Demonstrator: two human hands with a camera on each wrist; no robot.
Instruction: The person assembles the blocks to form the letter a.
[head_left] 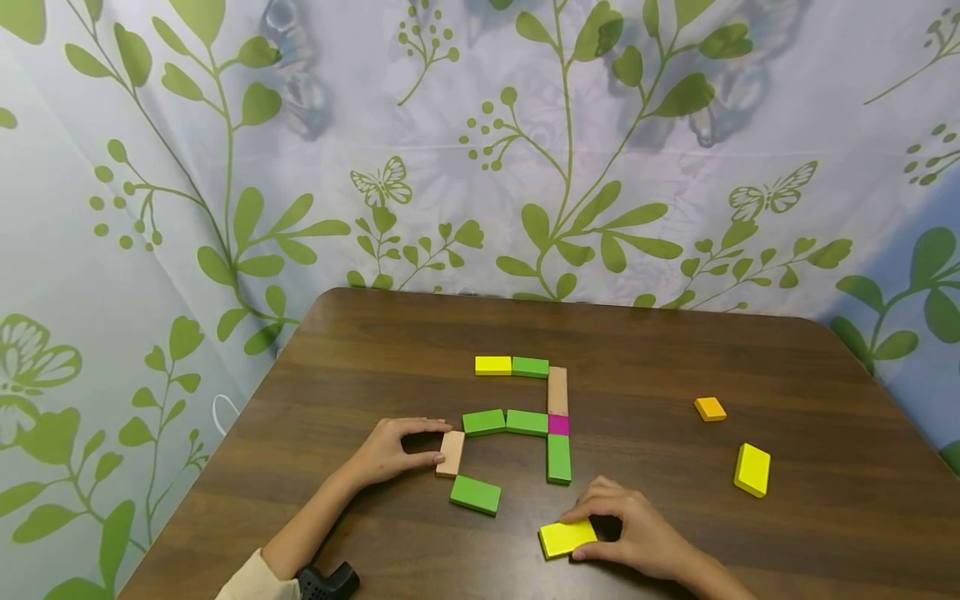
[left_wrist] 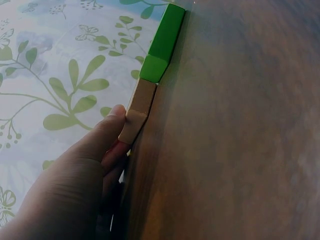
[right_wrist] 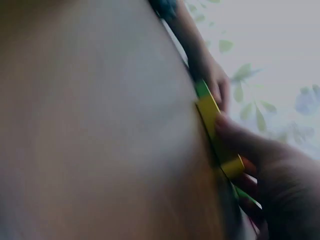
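Observation:
On the left, my left hand (head_left: 390, 452) pinches a natural wood block (head_left: 451, 454) between thumb and fingers; the left wrist view shows the thumb on its side. Just below that block lies a green block (head_left: 476, 494), set at a slant. My right hand (head_left: 633, 527) grips a yellow block (head_left: 567, 538) by its right end, thumb on the near edge and fingers on the far edge. Up from the wood block, two green blocks (head_left: 483, 422) run end to end toward a magenta block (head_left: 558, 425). A green block (head_left: 558, 459) extends below the magenta one.
Above the magenta piece stands another wood block (head_left: 557, 390), meeting a green (head_left: 530, 367) and a yellow block (head_left: 492, 366) at the top. An orange block (head_left: 709, 409) and a loose yellow block (head_left: 752, 470) lie at right. Patterned cloth (head_left: 480, 150) hangs behind the brown table (head_left: 390, 342).

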